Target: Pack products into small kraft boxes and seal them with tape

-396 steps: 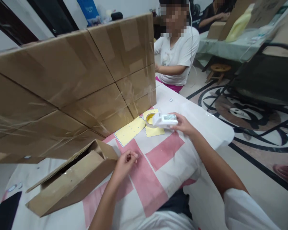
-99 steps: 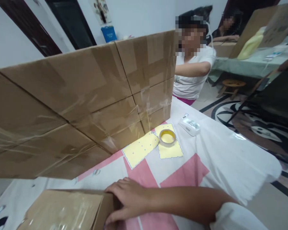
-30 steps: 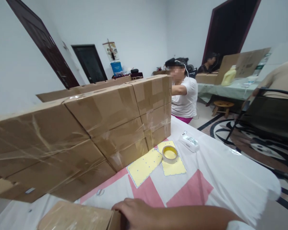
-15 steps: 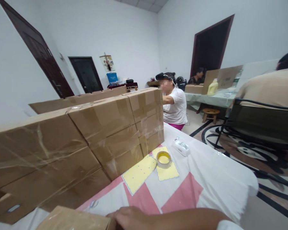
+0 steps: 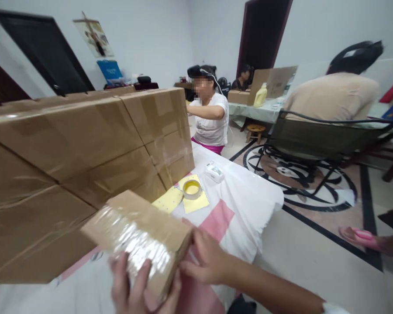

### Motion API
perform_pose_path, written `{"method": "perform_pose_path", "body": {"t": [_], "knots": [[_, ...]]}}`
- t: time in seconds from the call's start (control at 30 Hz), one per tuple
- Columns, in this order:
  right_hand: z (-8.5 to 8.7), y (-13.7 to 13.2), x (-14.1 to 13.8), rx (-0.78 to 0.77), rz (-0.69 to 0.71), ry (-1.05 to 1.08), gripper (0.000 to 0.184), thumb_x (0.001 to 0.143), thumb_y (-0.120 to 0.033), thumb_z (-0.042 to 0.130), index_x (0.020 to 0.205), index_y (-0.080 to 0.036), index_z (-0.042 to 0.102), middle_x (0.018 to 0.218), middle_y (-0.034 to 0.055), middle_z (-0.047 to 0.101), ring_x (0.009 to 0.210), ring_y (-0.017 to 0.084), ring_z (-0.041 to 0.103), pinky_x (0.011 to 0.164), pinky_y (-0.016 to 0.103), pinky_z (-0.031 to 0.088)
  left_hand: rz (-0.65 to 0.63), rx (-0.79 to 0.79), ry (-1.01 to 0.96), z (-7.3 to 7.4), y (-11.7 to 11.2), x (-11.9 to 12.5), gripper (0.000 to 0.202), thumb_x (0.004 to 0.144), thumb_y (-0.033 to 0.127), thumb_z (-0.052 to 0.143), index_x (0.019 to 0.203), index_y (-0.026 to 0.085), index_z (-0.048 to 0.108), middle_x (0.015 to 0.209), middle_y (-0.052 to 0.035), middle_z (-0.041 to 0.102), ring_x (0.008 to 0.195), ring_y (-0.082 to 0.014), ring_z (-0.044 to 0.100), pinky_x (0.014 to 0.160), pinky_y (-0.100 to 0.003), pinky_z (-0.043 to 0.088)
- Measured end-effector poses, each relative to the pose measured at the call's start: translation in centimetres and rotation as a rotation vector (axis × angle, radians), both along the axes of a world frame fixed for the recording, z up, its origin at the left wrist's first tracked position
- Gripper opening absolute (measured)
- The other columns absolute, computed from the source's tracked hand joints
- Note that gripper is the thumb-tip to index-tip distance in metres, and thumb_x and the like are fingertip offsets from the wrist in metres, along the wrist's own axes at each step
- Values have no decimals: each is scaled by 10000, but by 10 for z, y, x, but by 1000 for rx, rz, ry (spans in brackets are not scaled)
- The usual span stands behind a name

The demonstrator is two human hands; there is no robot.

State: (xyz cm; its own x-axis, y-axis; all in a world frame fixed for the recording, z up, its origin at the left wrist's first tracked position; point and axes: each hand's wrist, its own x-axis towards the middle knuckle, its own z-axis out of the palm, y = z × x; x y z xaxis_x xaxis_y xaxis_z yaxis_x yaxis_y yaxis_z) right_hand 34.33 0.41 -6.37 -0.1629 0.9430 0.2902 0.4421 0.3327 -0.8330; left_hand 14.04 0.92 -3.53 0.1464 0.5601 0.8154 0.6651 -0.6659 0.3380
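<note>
A small cardboard box (image 5: 140,231), with shiny clear tape across its top face, is held tilted above the table between both hands. My left hand (image 5: 140,288) grips its near side, fingers spread over the taped face. At the box's right end, my right hand (image 5: 208,255) has its fingers and thumb closed on the edge. Beyond the box, a roll of tape (image 5: 192,196) lies on yellow paper sheets (image 5: 196,206) on the cloth-covered table (image 5: 242,196). Near the roll sits a small white device (image 5: 214,171).
A wall of stacked taped cartons (image 5: 94,135) stands along the table's left side. A person in a white shirt (image 5: 212,117) is beyond it. To the right, another person sits in a folding chair (image 5: 311,139) on a patterned rug. A pink sandal (image 5: 360,235) shows at far right.
The small box has risen from the bottom edge, tilted, into fuller view. My left hand has appeared on it. The view has swung right and down.
</note>
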Motion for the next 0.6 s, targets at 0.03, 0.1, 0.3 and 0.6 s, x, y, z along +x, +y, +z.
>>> {"method": "perform_pose_path", "body": {"t": [0.03, 0.1, 0.3, 0.6], "knots": [[-1, -14, 14, 20, -27, 7, 924, 838, -490, 696, 1563, -122, 258, 1556, 243, 398, 1427, 404, 410, 1171, 581, 343, -53, 0, 5, -3, 1, 15, 959, 658, 213, 872, 1480, 401, 417, 1617, -90, 354, 1457, -425, 385, 1153, -675, 378], [-5, -43, 36, 53, -87, 37, 1025, 840, -497, 698, 1600, -118, 124, 1593, 247, 319, 1486, 398, 320, 1201, 579, 297, -166, -25, 37, -10, 1, 46, 840, 719, 205, 835, 1455, 304, 444, 1638, -148, 305, 1480, -415, 353, 1138, -634, 414], [-7, -103, 69, 19, -744, 126, 1412, 650, -504, 862, 1613, -205, -127, 1515, 234, 387, 1371, 441, 463, 1013, 593, 497, -402, -92, -11, -32, -19, 144, 641, 846, 249, 714, 1412, 177, 422, 1641, -241, 237, 1515, -421, 272, 1059, -586, 499], [-2, -127, 130, 35, -1003, -42, 1170, 679, -414, 826, 1604, -191, 144, 1449, 218, 464, 1224, 381, 571, 891, 481, 570, -460, -125, 14, -44, -40, 220, 696, 793, 310, 760, 1406, 171, 461, 1641, -203, 265, 1504, -439, 284, 1084, -591, 480]]}}
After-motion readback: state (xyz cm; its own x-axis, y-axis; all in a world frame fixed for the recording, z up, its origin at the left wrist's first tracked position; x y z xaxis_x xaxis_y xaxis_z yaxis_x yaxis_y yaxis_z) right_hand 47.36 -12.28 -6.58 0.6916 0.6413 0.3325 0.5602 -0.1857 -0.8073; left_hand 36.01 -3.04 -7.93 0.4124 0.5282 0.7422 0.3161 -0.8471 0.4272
